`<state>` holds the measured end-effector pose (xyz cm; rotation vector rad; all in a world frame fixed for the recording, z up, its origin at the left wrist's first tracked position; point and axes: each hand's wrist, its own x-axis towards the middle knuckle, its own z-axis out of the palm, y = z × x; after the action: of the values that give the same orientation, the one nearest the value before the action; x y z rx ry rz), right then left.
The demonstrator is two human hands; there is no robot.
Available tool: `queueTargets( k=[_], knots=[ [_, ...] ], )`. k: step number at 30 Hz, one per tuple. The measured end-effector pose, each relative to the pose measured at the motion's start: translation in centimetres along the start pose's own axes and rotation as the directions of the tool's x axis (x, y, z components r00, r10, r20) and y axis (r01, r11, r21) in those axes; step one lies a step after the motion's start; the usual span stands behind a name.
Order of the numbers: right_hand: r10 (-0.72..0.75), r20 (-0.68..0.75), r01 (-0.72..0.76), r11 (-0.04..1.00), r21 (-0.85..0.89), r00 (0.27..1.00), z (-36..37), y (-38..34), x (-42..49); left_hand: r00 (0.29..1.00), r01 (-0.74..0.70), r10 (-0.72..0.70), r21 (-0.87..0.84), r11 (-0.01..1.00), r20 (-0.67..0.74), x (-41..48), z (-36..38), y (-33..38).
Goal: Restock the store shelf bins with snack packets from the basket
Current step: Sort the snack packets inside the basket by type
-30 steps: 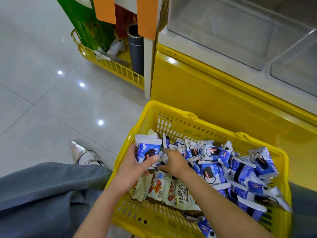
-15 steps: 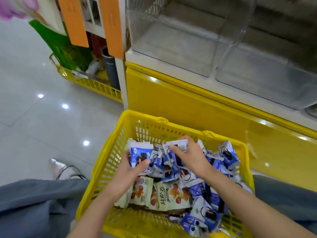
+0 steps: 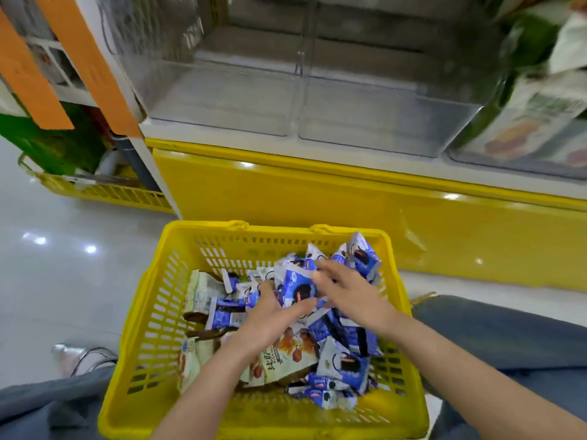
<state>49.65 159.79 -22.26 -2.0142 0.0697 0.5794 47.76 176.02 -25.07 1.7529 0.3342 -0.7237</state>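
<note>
A yellow plastic basket [image 3: 149, 315] on the floor in front of me holds several blue-and-white snack packets [image 3: 346, 366] and a few cream packets [image 3: 286, 360]. My left hand [image 3: 270, 319] is in the middle of the pile, thumb and fingers around a bunch of blue packets [image 3: 297, 287]. Just right of it, my right hand [image 3: 349, 290] reaches over the same bunch, fingers spread and blurred against the packets. Above the basket, two clear shelf bins [image 3: 222, 100] [image 3: 381, 115] stand on the yellow shelf base, with nothing visible inside.
A third bin [image 3: 521, 134] at the right holds green and white packets. Left of the shelf, a second yellow basket [image 3: 111, 192] holds rolls and green material; orange tags [image 3: 92, 65] hang above it. My knees in grey trousers flank the basket on glossy tiles.
The view has swung right and up, showing more of the bins. Both hands have shifted right in the basket and closed in together on a bunch of blue packets.
</note>
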Motion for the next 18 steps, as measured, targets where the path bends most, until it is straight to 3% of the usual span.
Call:
queueTargets(
  k=[2, 4, 6, 9, 11, 13, 16, 18],
  knots=[
    [0.063, 0.050, -0.069, 0.987, 0.143, 0.997, 0.5, 0.6, -1.1, 0.995, -0.008, 0.010, -0.021, 1.000, 0.097, -0.4, 1.5, 0.4],
    [0.080, 0.013, -0.081, 0.972, 0.220, 0.997, -0.6, 1.4, -2.0, 0.982, 0.007, 0.007, -0.079, 0.997, 0.186, -1.0, 2.7, 0.0],
    [0.069, 0.009, -0.069, 0.973, 0.221, 0.998, -2.1, 2.3, -2.8, 0.973, 0.041, 0.000, -0.172, 0.984, 0.231, -1.6, 3.7, -1.0],
    [0.044, -0.036, -0.037, 0.984, 0.172, 0.998, -3.9, 3.5, -3.8, 0.981, 0.073, -0.032, -0.211, 0.975, 0.192, -2.2, 5.2, -2.2],
    [0.017, -0.121, -0.011, 0.999, 0.048, 0.992, -4.9, 4.5, -4.3, 0.994, 0.051, -0.029, -0.198, 0.979, 0.108, -2.0, 5.8, -2.8],
    [-0.027, -0.121, 0.003, 0.980, -0.200, 0.992, -5.6, 5.7, -4.9, 0.999, -0.020, 0.014, -0.142, 0.990, -0.048, -1.3, 6.0, -3.2],
    [-0.010, 0.071, 0.044, 0.870, -0.492, 0.997, -5.0, 7.5, -5.3, 0.964, -0.086, 0.063, -0.079, 0.993, -0.258, 0.5, 7.1, -2.6],
    [0.035, 0.202, 0.101, 0.775, -0.624, 0.979, -4.0, 8.4, -5.3, 0.966, -0.094, 0.092, 0.005, 0.996, -0.242, 1.8, 8.4, -1.8]
  ],
)
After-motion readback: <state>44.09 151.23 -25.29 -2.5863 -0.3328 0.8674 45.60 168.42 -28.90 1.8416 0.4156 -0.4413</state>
